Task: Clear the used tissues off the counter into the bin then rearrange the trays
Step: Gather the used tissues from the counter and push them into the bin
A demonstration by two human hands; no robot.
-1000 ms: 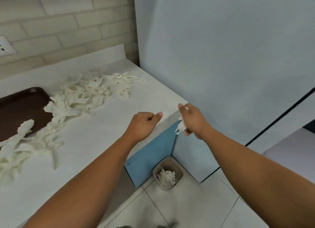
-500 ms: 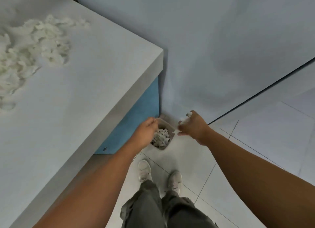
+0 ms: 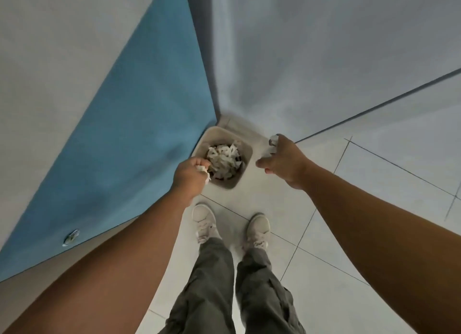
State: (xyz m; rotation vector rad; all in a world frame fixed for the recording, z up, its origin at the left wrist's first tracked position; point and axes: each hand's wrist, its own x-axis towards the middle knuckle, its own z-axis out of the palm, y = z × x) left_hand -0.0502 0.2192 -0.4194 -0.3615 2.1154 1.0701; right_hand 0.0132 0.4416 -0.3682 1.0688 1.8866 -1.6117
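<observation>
One bin (image 3: 248,156) stands on the floor (image 3: 349,233) in the far corner beside one blue panel (image 3: 137,134), holding a heap of tissues (image 3: 224,159). The left grip (image 3: 189,176), fingers curled, clasps one tissue wad (image 3: 203,170) over the bin's near-left rim. The right grip (image 3: 284,161), thumb pointing left, clasps a second wad (image 3: 273,144) just right of the bin
</observation>
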